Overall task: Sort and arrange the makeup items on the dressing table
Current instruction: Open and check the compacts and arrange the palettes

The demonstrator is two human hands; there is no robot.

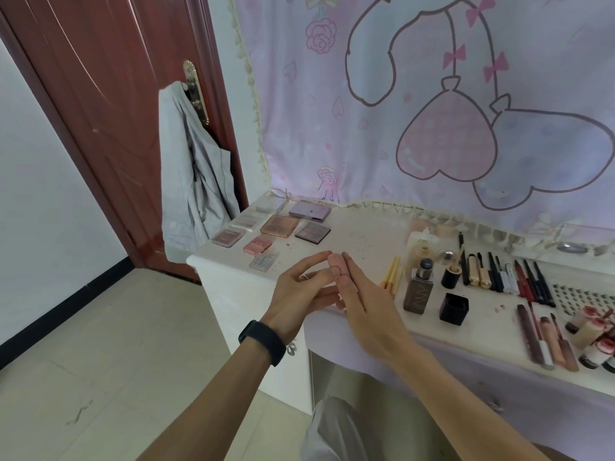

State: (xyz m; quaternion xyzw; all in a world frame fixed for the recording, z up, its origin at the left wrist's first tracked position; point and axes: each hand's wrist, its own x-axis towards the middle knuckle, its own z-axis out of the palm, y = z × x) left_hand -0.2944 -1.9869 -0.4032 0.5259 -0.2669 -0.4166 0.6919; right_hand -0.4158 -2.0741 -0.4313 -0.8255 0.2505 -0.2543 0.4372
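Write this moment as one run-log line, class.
left hand: holds pink case | right hand: holds it too | palettes: grouped on table left

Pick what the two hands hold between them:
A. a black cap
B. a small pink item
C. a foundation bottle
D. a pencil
B: the left hand and right hand pinch a small pink item between their fingertips, while the bottle, black cap and pencils lie untouched on the table.
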